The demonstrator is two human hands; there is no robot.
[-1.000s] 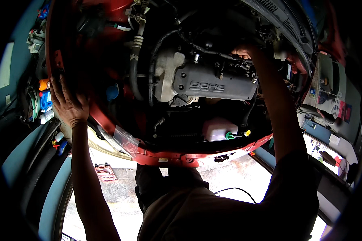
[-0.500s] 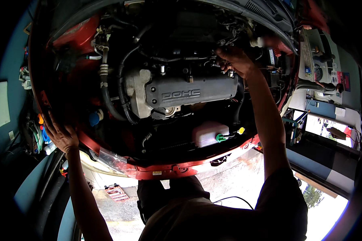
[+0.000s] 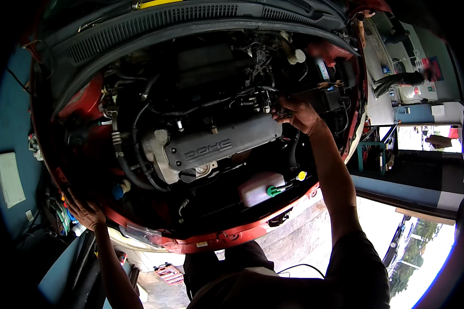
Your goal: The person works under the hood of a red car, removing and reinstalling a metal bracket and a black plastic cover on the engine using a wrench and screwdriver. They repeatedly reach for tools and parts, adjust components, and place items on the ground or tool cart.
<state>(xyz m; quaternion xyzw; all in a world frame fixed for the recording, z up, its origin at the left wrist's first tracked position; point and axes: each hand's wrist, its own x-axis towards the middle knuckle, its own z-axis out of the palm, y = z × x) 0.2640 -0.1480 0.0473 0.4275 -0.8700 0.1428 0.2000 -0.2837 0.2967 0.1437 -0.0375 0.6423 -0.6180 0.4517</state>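
My left hand (image 3: 87,211) rests on the red body edge (image 3: 56,175) at the engine bay's left, fingers spread. My right hand (image 3: 299,116) is at the right end of the dark valve cover (image 3: 216,139), beside wiring and connectors (image 3: 258,98). Its fingers are curled, and what they hold, if anything, is too dark to make out. Below the cover sits a translucent reservoir (image 3: 258,190) with a green cap. A blue-capped filler (image 3: 119,190) lies right of my left hand.
The cowl grille (image 3: 180,18) spans the top, and the red front panel (image 3: 211,242) runs below the bay. A red tool case (image 3: 168,274) lies on the floor. A person (image 3: 399,81) is at the far right, near shelving (image 3: 376,147).
My view has shifted, bringing the cowl in and the bay lower. My right hand has pulled back from deeper in the wiring to the cover's right end; my left stays on the edge.
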